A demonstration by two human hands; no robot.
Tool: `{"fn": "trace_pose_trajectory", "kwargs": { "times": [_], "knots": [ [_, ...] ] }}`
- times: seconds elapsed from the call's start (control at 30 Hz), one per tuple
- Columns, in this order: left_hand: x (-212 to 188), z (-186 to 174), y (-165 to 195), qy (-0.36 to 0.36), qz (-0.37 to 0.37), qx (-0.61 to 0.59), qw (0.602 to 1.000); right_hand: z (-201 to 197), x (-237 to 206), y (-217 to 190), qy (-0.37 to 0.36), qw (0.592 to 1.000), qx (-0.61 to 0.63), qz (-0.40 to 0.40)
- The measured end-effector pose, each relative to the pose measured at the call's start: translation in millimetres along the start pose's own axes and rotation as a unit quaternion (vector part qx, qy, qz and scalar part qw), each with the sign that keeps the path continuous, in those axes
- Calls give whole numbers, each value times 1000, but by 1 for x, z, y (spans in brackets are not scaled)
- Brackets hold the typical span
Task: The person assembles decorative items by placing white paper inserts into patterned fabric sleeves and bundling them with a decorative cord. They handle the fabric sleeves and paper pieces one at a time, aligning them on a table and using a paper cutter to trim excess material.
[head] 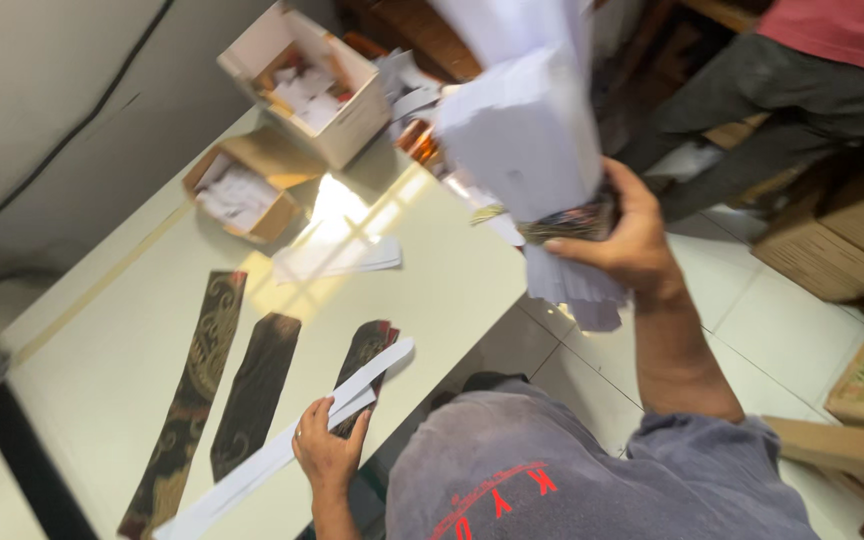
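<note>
My grey shirt (552,470) fills the near foreground, and just left of it my left hand (327,455) rests at the near table edge, fingers curled closed around the middle of a long white paper strip (282,450) that runs diagonally from near left to further right. The strip crosses the near end of the rightmost of three dark patterned strips (367,365); the middle one (252,395) and the longest, leftmost one (192,390) lie flat and apart on the pale table (112,340). My right hand (632,240) is raised to the right, off the table, fingers clamped shut on a thick bundle (542,150) of white paper strips with dark patterned pieces (577,220) sandwiched at the grip. Judging by this layout, three patterned strips are laid out, one white strip is in hand, and the bulk of the stock remains in the bundle. At the far end stand two open cardboard boxes: the far box (337,130) and the lower box (272,160) each contain loose white paper pieces. More white sheets (342,260) lie between boxes and strips. Another person's legs (752,130) appear far right.
</note>
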State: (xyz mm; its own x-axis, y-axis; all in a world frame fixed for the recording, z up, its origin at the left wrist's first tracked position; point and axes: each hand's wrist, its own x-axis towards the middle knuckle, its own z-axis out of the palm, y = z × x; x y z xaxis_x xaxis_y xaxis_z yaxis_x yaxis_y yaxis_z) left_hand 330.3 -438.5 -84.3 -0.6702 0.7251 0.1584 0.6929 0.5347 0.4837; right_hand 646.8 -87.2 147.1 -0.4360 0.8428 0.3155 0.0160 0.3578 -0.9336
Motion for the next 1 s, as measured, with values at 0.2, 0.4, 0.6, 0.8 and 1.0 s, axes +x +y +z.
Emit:
{"fn": "trace_pose_trajectory", "kwargs": {
  "times": [0.2,0.4,0.6,0.8,1.0],
  "knots": [
    [-9,16,34,-1,85,-128,988,-100,-135,56,193,966,-1,170],
    [18,65,128,-143,221,-203,943,-157,-303,150,320,855,-112,393],
    [51,120,252,-250,330,-149,898,-206,-386,170,366,713,-171,573],
    [89,245,404,-311,304,-76,897,-368,-322,207,386,672,-225,591],
    [94,419,572,-251,337,-156,894,-735,-166,282,369,670,-365,530]
  ]
}}
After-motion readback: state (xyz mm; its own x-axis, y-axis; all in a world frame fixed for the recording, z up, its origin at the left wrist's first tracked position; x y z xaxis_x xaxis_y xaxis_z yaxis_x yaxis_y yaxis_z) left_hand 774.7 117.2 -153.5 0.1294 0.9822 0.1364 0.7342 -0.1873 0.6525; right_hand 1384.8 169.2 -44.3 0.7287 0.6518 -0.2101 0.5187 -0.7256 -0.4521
